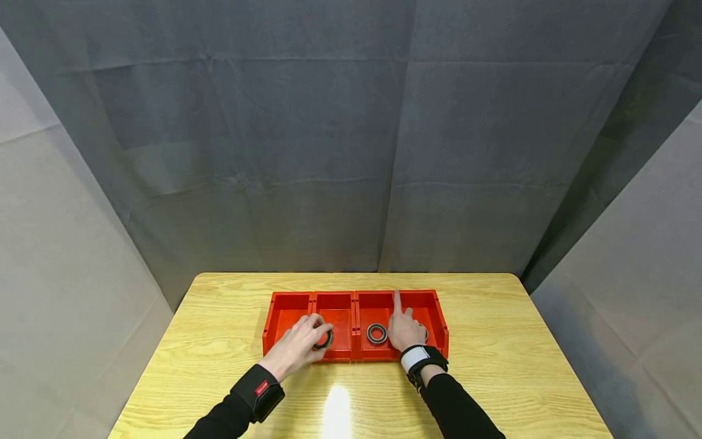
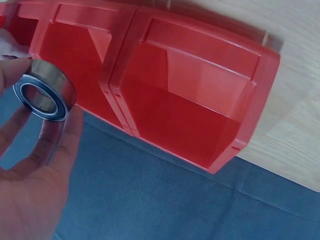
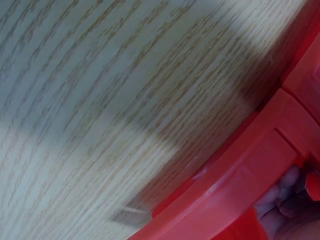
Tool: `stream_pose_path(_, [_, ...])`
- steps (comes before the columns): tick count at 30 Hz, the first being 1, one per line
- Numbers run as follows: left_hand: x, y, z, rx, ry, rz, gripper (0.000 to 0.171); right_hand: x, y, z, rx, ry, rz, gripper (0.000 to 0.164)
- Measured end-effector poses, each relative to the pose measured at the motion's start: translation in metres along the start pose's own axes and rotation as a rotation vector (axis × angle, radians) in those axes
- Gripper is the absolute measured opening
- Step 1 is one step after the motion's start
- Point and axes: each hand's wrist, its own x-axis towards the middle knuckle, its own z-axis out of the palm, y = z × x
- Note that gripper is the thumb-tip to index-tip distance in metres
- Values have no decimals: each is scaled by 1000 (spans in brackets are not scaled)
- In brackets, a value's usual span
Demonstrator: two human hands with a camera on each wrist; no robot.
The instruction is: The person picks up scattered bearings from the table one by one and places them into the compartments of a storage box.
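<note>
Three bearings (image 1: 370, 333) (image 1: 329, 339) (image 1: 426, 333): left hand (image 1: 298, 346) pinches one; whether right hand (image 1: 406, 329) grips, I cannot tell.

In the head view, we see a creased dark grey cloth (image 1: 296, 140) as the rear wall at 12 o'clock, flanked by a pale left panel (image 1: 66, 274) at 9 and a pale right panel (image 1: 631, 262) at 3. Toward 6 o'clock we note a yellowish wood-grain table (image 1: 488, 347) with rounded far corners, bearing a bright glare patch (image 1: 337, 411).
</note>
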Motion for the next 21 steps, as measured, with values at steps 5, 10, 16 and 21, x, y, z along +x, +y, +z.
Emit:
stream_pose_path(5, [14, -2, 5, 5, -18, 4, 44, 1, 0, 1, -2, 11, -6, 72])
stream_pose_path(10, [27, -4, 10, 13, -36, -3, 43, 1, 1, 0, 4, -8, 1, 73])
stream_pose_path(16, [38, -5, 19, 51, -49, -4, 38, 1, 0, -1, 5, -14, 4, 73])
stream_pose_path(21, [47, -4, 29, 101, -96, -21, 35, 1, 0, 0, 6, -5, -1, 72])
